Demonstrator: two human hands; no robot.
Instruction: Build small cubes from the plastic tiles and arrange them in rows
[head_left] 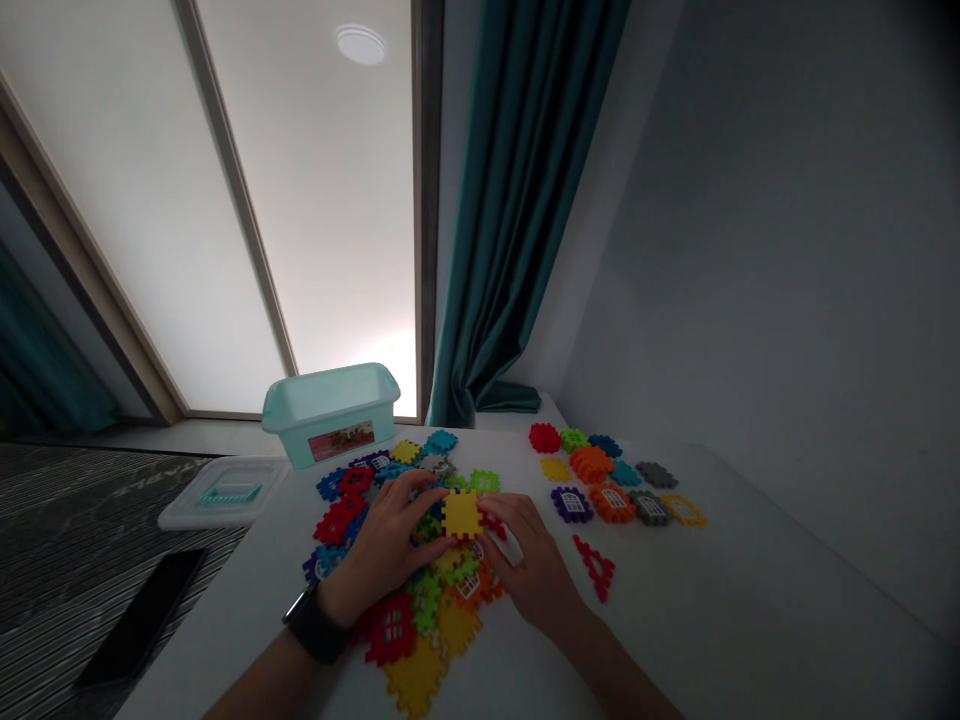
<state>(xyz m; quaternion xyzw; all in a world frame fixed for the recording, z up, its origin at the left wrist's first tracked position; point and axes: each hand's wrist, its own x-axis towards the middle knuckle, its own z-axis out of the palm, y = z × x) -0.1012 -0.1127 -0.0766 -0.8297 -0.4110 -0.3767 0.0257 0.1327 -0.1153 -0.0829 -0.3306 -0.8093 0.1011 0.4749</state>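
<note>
A yellow square building tile [462, 514] with toothed edges is held up between both hands above a loose heap of coloured tiles. My left hand [394, 540] is closed on its left side, thumb below and fingers above. On its right side my right hand [521, 555] pinches it. Part of a red piece [492, 523] shows beside the right fingers; I cannot tell whether they touch it. Under and around my hands lie red tiles [391, 630], yellow tiles [416, 675], green tiles [426, 598] and orange tiles [480, 585], partly hidden by the hands.
Right of the heap, tiles are grouped by colour: orange stack [591, 464], red stack [544, 437], purple window tile [571, 504], yellow frame [684, 510]. A red triangle [595, 567] lies nearer. A mint bin [292, 440] stands behind; its lid [187, 505] and a phone [142, 620] are left.
</note>
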